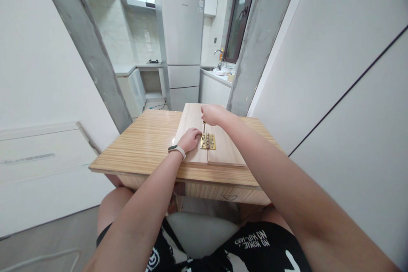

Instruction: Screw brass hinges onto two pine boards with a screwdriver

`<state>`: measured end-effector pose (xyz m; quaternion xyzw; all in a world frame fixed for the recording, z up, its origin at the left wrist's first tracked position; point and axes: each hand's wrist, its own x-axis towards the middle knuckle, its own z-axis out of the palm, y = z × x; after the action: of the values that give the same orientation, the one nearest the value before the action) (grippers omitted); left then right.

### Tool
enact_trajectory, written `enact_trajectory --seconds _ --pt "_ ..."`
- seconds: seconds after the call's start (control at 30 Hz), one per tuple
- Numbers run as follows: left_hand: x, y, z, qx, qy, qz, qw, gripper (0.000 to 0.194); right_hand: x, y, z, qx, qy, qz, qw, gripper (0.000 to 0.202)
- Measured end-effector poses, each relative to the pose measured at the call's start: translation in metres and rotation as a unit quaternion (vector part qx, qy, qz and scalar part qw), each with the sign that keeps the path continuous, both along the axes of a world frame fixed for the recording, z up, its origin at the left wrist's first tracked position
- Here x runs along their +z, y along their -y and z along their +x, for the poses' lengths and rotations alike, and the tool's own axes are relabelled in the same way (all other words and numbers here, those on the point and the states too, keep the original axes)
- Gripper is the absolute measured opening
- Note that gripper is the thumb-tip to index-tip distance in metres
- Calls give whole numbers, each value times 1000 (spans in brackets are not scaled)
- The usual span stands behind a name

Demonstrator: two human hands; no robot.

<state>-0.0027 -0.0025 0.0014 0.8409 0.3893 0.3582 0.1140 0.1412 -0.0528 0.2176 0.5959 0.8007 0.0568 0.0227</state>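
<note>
A brass hinge (212, 142) lies unfolded across the seam of two pale wooden boards, the left board (188, 120) and the right board (225, 155). My right hand (214, 114) is closed around the top of a screwdriver (204, 128), whose handle is mostly hidden in my fingers. Its shaft points down, nearly upright, at the hinge's left leaf. My left hand (190, 139) rests on the left board with its fingers extended, fingertips beside the hinge's left edge. Several screw heads or holes show on the leaves, too small to tell apart.
Both boards lie on a wood-grain table (137, 144) with a drawer handle (229, 197) on its front. Beyond stand a grey fridge (183, 29) and a sink counter with a faucet (219, 57). White panels flank both sides.
</note>
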Motion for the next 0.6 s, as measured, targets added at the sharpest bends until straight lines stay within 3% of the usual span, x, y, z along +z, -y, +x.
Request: enact_trajectory --seconds 0.27,0.47,0.6 --pt "3 1 1 -2 -1 3 1000 32 -5 4 4 -21 -29 47 998 57" --pt "7 4 1 2 1 -9 1000 31 -5 7 0 -12 -22 48 999 36" --pt "7 4 1 2 1 -10 1000 32 -4 7 -3 2 -27 26 999 33"
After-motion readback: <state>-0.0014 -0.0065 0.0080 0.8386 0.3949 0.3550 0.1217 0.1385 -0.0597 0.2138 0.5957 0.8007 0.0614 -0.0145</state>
